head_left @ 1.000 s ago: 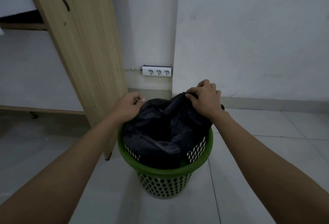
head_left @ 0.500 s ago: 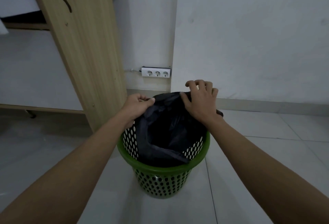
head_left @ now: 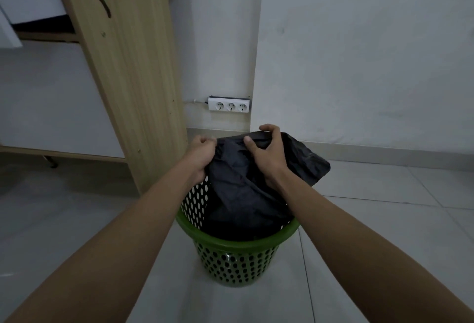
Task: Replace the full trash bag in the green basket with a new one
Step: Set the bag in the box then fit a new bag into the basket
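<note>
A green perforated plastic basket point(head_left: 237, 261) stands on the tiled floor in front of me. A black trash bag point(head_left: 238, 194) fills it and rises above the rim, with a flap hanging over the far right side. My left hand point(head_left: 201, 157) grips the bag's top edge at the left. My right hand point(head_left: 266, 152) holds the top edge near the middle, fingers curled over the far side and thumb on the near side. The bag's contents are hidden.
A wooden desk side panel point(head_left: 130, 76) stands close to the basket's left. A white three-socket power strip point(head_left: 229, 104) is mounted low on the wall behind. Grey floor tiles point(head_left: 384, 220) spread to the right and front.
Both hands have lifted the bag's top edge higher above the rim. My right hand's fingers, spread half a second ago, now curl over the bag's edge, and a flap hangs out to the right.
</note>
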